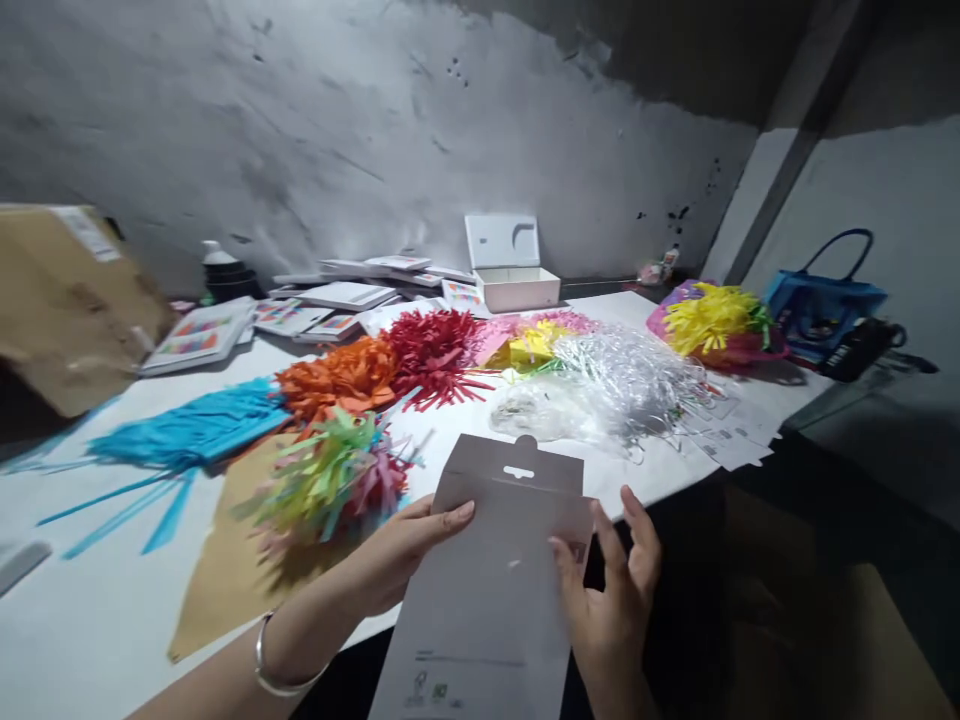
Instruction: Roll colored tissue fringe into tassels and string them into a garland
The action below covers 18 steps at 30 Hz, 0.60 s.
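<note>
A flat white cardboard box (495, 580) with a hanging slot and an open top flap is held over the table's front edge. My left hand (412, 545) grips its left edge, thumb on the face. At the upper right edge my right hand (611, 585) pinches the box's side between thumb and index finger, its other fingers raised. Left of the box, a multicoloured bundle of paper strips (337, 480) lies on brown paper (214, 560). Behind it are blue (195, 425), orange (341, 375) and red (435, 350) strip bundles.
Silvery strips (630, 375) and a yellow bundle (712, 320) lie to the right, near a blue bag (825, 300). Flat boxes (345, 295) and an open white box (517, 288) stand by the wall. A large carton (75, 300) is at left.
</note>
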Tool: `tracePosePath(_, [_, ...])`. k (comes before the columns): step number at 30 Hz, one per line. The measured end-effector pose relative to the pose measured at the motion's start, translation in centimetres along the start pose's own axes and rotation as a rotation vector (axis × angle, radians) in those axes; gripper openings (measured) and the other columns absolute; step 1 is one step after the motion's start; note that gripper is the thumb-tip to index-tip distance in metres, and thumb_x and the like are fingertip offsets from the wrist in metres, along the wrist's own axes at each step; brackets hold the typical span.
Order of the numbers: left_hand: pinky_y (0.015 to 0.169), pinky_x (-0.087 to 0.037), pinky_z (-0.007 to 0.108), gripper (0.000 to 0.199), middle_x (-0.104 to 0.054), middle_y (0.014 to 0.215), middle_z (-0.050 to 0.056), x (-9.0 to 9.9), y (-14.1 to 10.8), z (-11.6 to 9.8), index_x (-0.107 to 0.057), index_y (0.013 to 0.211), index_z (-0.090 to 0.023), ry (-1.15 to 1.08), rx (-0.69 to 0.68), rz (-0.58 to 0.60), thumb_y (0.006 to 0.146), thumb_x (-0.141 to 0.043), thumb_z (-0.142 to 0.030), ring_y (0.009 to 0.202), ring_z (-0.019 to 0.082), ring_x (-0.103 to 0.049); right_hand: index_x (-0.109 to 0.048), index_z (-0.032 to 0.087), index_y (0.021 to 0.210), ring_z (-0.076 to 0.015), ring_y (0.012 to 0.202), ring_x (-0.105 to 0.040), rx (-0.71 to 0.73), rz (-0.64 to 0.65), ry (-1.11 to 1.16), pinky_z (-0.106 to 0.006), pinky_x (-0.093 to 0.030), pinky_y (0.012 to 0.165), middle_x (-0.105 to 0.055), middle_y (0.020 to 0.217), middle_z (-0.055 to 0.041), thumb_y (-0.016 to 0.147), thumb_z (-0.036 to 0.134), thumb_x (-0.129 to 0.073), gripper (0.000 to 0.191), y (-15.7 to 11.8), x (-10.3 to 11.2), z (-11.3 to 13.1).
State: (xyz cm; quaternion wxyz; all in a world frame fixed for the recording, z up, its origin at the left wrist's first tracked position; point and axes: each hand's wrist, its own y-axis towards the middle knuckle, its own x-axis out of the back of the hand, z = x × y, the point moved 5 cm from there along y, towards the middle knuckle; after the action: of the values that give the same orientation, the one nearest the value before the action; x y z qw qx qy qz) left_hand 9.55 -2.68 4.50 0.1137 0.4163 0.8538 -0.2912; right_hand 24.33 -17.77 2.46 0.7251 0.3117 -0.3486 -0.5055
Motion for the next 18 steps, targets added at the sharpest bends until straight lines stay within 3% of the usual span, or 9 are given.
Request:
tracePosePath(2, [0.074,-0.059,0.033,0.045,-0.079,0.086,0.013,1.1,-1.0,0.2,-0.078,0.101,-0.012,-0.034,-0.017,-0.01,0.065,-0.091,-0.037,0.078,0.027,-0.076,-0.062,0.03,0.13,-0.0313,0.134,-0.047,0.225,0.107,-0.089,-0.057,-0.037,0.11,-0.053,0.139,-0.01,0.091,0.014,-0.066,0.042,0.9,-1.2,2.0])
tracePosePath(5, [0.076,-0.06,0.033,0.046,-0.079,0.085,0.013,1.8,-2.1,0.3,-0.079,0.098,-0.012,-0.074,-0.035,0.0,0.062,-0.093,-0.038,0.077,0.026,-0.076,-0.061,0.024,0.132,-0.0254,0.12,-0.057,0.33,0.332,0.021,-0.056,-0.031,0.113,-0.064,0.121,-0.0092,0.096,0.009,-0.055,0.04,2.9,-2.9,4.1])
tracePosePath(9, [0.072,-0.059,0.031,0.044,-0.079,0.081,0.011,2.3,-2.7,0.0,-0.08,0.095,-0.014,-0.092,-0.076,0.011,0.062,-0.093,-0.039,0.075,0.025,-0.076,-0.067,0.023,0.124,-0.0205,0.1,-0.061,0.26,0.483,0.252,-0.042,-0.05,0.092,-0.066,0.104,-0.0074,0.095,0.012,-0.06,0.032,5.5,-3.8,5.2])
tracePosePath(13, [0.07,-0.059,0.03,0.041,-0.078,0.075,0.009,2.2,-3.0,-0.5,-0.08,0.093,-0.015,-0.068,-0.111,0.06,0.061,-0.093,-0.038,0.074,0.025,-0.076,-0.072,0.026,0.114,-0.019,0.094,-0.061,0.155,0.6,0.44,-0.034,-0.054,0.082,-0.066,0.097,-0.0051,0.091,0.014,-0.066,0.026,6.9,-4.1,4.8])
tracePosePath(15, [0.069,-0.059,0.03,0.041,-0.079,0.076,0.009,1.9,-2.9,-0.6,-0.08,0.092,-0.015,-0.065,-0.112,0.073,0.061,-0.093,-0.038,0.073,0.025,-0.076,-0.073,0.027,0.11,-0.0187,0.093,-0.062,0.124,0.609,0.501,-0.033,-0.055,0.081,-0.066,0.095,-0.0044,0.09,0.015,-0.069,0.024,7.2,-4.1,4.6])
tracePosePath(18, [0.069,-0.059,0.03,0.041,-0.079,0.079,0.012,1.6,-2.6,-0.4,-0.08,0.092,-0.013,-0.083,-0.096,0.046,0.061,-0.093,-0.037,0.073,0.026,-0.076,-0.074,0.025,0.101,-0.0181,0.091,-0.062,0.109,0.524,0.466,-0.031,-0.054,0.076,-0.064,0.093,-0.0042,0.091,0.012,-0.066,0.019,7.0,-4.0,4.5])
